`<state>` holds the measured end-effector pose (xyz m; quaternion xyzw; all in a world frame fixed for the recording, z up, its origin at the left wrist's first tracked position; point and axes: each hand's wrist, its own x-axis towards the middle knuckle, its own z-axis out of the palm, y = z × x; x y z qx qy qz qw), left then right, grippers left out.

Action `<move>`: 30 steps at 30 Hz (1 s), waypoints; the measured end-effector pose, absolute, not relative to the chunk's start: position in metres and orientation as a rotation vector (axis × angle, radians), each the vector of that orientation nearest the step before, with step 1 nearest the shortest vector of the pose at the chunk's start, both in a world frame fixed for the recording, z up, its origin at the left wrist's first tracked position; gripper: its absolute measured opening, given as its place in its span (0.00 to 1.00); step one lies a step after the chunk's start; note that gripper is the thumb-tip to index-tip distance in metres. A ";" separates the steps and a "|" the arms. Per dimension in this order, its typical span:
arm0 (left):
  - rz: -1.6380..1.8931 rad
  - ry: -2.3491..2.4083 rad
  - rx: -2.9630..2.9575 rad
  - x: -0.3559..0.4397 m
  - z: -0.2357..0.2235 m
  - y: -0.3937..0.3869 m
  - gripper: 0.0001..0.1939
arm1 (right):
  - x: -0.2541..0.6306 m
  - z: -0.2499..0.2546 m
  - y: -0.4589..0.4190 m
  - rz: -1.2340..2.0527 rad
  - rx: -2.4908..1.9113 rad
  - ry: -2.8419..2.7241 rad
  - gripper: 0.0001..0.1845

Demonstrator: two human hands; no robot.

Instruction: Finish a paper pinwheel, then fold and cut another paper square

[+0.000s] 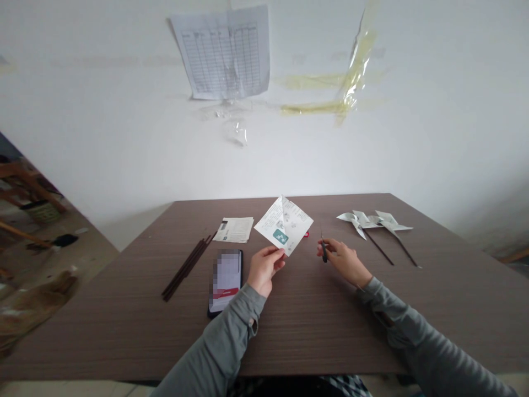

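Observation:
My left hand (266, 269) pinches the lower corner of a square printed sheet of paper (285, 225), raised above the table and turned like a diamond. A crease runs down from its top corner, and a green printed patch shows near the bottom. To the right of the sheet, my right hand (341, 259) is closed on small dark-handled scissors (324, 251), their thin tip pointing up and away from me. The scissors and the paper are apart. Partly behind the sheet's right side lies a small red object (306, 234), too hidden to name.
On the brown table (314, 325), a stack of printed paper (234, 229), several dark sticks (188, 268) and a phone (226, 281) lie to the left. Two paper pinwheels (374, 220) on dark sticks lie at right. A white wall (124, 138) bounds the table's far edge.

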<state>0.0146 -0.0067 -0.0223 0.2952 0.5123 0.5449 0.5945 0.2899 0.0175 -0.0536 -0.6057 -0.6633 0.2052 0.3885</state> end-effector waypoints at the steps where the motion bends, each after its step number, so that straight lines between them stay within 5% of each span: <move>1: 1.276 1.188 0.681 0.015 -0.022 -0.006 0.15 | 0.288 -0.052 0.015 0.587 -1.551 -1.712 0.18; 17: 1.426 1.178 0.738 0.012 -0.033 -0.002 0.16 | 0.247 -0.054 -0.023 1.138 -1.298 -1.597 0.30; 30: 1.416 1.172 0.708 0.010 -0.028 -0.007 0.12 | 0.239 -0.039 -0.035 1.235 -1.232 -1.645 0.28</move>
